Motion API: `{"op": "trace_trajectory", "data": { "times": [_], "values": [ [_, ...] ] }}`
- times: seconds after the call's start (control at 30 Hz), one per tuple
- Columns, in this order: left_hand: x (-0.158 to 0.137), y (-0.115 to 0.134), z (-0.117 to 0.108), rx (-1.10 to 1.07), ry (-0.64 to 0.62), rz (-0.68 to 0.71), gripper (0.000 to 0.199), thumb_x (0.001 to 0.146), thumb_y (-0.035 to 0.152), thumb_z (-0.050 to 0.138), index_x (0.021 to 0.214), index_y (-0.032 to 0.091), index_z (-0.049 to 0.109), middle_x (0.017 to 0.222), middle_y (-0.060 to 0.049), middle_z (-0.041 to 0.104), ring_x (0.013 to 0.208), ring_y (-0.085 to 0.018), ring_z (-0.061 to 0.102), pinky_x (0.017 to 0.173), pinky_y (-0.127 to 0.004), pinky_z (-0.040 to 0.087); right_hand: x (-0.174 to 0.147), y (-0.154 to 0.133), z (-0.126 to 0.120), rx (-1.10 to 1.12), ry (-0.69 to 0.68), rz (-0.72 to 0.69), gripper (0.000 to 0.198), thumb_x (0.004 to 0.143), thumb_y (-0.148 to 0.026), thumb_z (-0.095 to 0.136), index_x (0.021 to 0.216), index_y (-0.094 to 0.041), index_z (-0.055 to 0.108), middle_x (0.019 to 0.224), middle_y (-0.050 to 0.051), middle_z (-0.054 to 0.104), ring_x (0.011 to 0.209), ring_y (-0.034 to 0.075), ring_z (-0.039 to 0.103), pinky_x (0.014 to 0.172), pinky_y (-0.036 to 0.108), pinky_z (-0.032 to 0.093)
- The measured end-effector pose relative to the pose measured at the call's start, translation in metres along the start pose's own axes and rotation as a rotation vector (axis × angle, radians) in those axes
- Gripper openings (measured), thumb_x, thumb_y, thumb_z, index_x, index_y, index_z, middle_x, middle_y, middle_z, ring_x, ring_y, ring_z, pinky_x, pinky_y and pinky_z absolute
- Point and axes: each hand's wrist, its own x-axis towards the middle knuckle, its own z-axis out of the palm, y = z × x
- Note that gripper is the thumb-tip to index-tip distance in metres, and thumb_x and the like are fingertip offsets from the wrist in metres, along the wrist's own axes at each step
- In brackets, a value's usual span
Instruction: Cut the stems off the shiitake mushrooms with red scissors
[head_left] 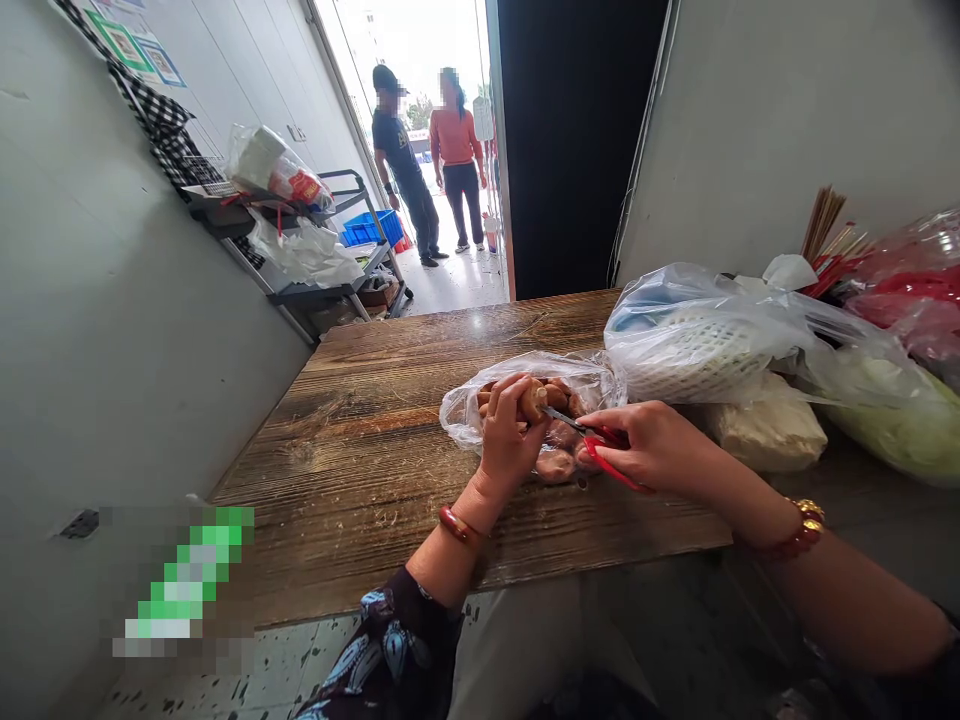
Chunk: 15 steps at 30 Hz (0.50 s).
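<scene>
Holding, left hand (pixel 510 428): my fingers are curled closed around one brown mushroom (pixel 532 403), raised just over the mushroom bag (pixel 460 408), its pale stem end facing right.
Scissors (pixel 616 466): my right hand (pixel 651 440) is partly closed, fingers about the red handles at the mushroom bag's right side; the blades point left to the stem — whether they touch it, I cannot tell.
Mushroom bag: clear plastic, lying on the table (pixel 352 440), with more brown mushrooms (pixel 555 465) showing in it.
Table crumbs: pale bits scattered to the left of the mushroom bag.
Netting: white, inside a larger clear bag (pixel 637 300) just right of the mushroom bag.
Pale block (pixel 772 428): right of the mushroom bag, beyond my right wrist.
Skewers (pixel 823 222): a bundle, farther right of the mushroom bag and behind it.
Cart (pixel 289 296): well beyond the mushroom bag, to its left — plastic bags on it.
Doorway: two people (pixel 457 140) standing, far beyond the mushroom bag.
</scene>
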Motion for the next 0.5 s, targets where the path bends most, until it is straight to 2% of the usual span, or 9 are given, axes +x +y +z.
{"op": "trace_trajectory", "data": {
  "times": [0.1, 0.2, 0.27, 0.37, 0.43, 0.5],
  "values": [
    [0.001, -0.001, 0.0, -0.024, 0.009, -0.039, 0.051, 0.075, 0.017, 0.075, 0.123, 0.025, 0.058, 0.129, -0.009, 0.059, 0.125, -0.029, 0.052, 0.108, -0.048, 0.04, 0.002, 0.0, -0.003, -0.063, 0.009, -0.006, 0.028, 0.085, -0.033, 0.059, 0.104, -0.023, 0.077, 0.071, 0.003, 0.073, 0.062, 0.017, 0.062, 0.059, 0.026, 0.041],
    [0.002, -0.001, 0.0, -0.139, -0.045, -0.123, 0.058, 0.07, 0.019, 0.08, 0.123, 0.025, 0.058, 0.13, -0.009, 0.059, 0.126, -0.029, 0.052, 0.112, -0.049, 0.038, 0.001, 0.003, -0.004, -0.113, -0.006, 0.01, 0.028, 0.086, -0.032, 0.057, 0.102, -0.023, 0.078, 0.072, 0.004, 0.074, 0.064, 0.019, 0.064, 0.059, 0.027, 0.039],
    [0.004, 0.001, -0.001, -0.3, -0.126, -0.227, 0.059, 0.07, 0.023, 0.082, 0.125, 0.025, 0.058, 0.132, -0.008, 0.059, 0.126, -0.029, 0.053, 0.112, -0.049, 0.038, -0.001, 0.006, -0.003, -0.129, -0.014, 0.018, 0.029, 0.088, -0.032, 0.056, 0.104, -0.023, 0.078, 0.075, 0.005, 0.075, 0.066, 0.019, 0.065, 0.06, 0.028, 0.04],
    [0.007, 0.006, -0.005, -0.63, -0.224, -0.429, 0.05, 0.083, 0.037, 0.071, 0.129, 0.024, 0.055, 0.136, -0.009, 0.058, 0.122, -0.029, 0.057, 0.107, -0.05, 0.045, -0.003, 0.012, 0.001, -0.147, 0.015, 0.018, 0.033, 0.089, -0.034, 0.054, 0.11, -0.022, 0.076, 0.082, 0.006, 0.076, 0.071, 0.02, 0.067, 0.063, 0.027, 0.042],
    [0.008, 0.008, -0.009, -0.82, -0.255, -0.536, 0.042, 0.09, 0.041, 0.063, 0.127, 0.024, 0.056, 0.139, -0.008, 0.056, 0.121, -0.03, 0.058, 0.1, -0.051, 0.051, -0.003, 0.014, 0.002, -0.189, 0.045, 0.015, 0.035, 0.089, -0.034, 0.054, 0.114, -0.022, 0.075, 0.085, 0.007, 0.076, 0.073, 0.02, 0.068, 0.064, 0.027, 0.042],
    [0.009, 0.009, -0.011, -0.924, -0.267, -0.587, 0.04, 0.088, 0.04, 0.065, 0.124, 0.025, 0.057, 0.14, -0.008, 0.055, 0.121, -0.03, 0.058, 0.095, -0.051, 0.055, -0.003, 0.016, 0.001, -0.238, 0.06, 0.013, 0.037, 0.088, -0.034, 0.054, 0.118, -0.023, 0.073, 0.085, 0.006, 0.076, 0.073, 0.019, 0.067, 0.063, 0.027, 0.042]
  ]
}}
